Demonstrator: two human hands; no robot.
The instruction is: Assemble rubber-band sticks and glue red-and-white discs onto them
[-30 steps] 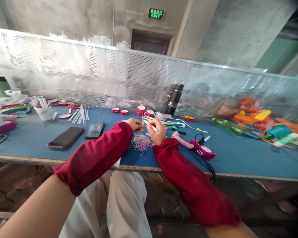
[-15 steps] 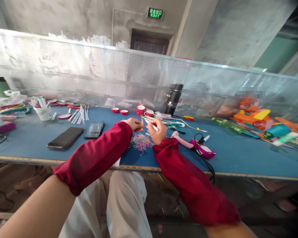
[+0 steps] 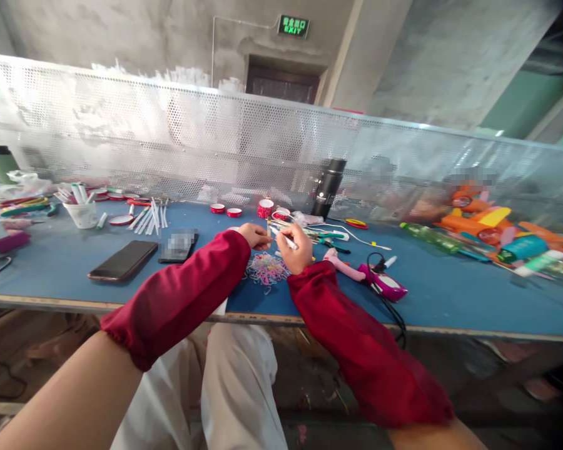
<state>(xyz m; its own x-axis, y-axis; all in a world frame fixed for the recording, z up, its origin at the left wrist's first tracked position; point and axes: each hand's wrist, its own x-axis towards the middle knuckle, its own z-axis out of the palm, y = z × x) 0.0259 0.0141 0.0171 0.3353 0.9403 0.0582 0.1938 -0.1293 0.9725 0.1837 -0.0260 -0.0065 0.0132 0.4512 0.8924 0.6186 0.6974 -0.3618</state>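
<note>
From the head camera, both hands meet over the blue bench [image 3: 51, 265], the forearms in dark red sleeves. The right hand [image 3: 296, 250] is closed around a thin white stick [image 3: 284, 239], which slants up and away to the left out of its grip. The left hand [image 3: 256, 236] has its fingertips pinched together right at the free tip of that stick (whether on the stick itself or on something smaller is too small to tell).

Directly below the two grips, nearer the bench edge, lies a loose heap of coloured rubber bands [image 3: 266, 269]. Just beyond the grips stand red tape rolls [image 3: 266, 208], with a black flask [image 3: 328, 187] a little further back and to the right. To the right of the right hand's grip lie green-handled scissors [image 3: 331, 236], and nearer the bench edge a pink tool [image 3: 385, 282] with a black cord. Well to the left of the left hand's grip lies a dark phone [image 3: 123, 260], with a white cup of pens [image 3: 83, 212] further off. A perforated metal screen [image 3: 169, 144] backs the bench.
</note>
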